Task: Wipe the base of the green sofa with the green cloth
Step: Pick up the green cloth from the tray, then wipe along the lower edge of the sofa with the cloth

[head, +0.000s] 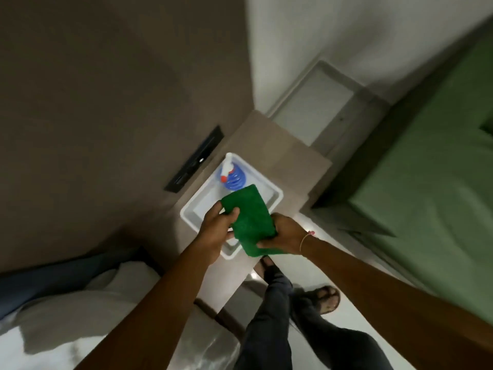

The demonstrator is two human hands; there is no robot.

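Green cloth (249,222): folded flat, dark green, held in the air over the near end of a white tray, gripped from both sides.

Left hand (217,231): closed on the cloth's left edge, thumb on top of the fabric, fingers underneath.

Right hand (286,236): clamped on the cloth's lower right corner, thumb across the near edge; a thin band with a pink bead sits on the wrist.

White tray (273,194): rectangular, shallow, resting on the tabletop, partly hidden under the cloth and hands.

Spray bottle (232,176): blue body, white trigger head with a red nozzle tip, standing in the far end of the tray, just beyond the cloth.

Tabletop (277,153): pale brown surface set against a brown wall.

Dark wall panel (194,162): long, narrow, on the wall just left of the tray; detail blurred.

Green sofa (432,182): at the right of the view, well apart from the cloth, its base meeting the pale floor (306,268).

Person's legs: dark trousers, a sandalled foot (326,299) on the floor below the hands.

Bed (69,297): white bedding, lower left.
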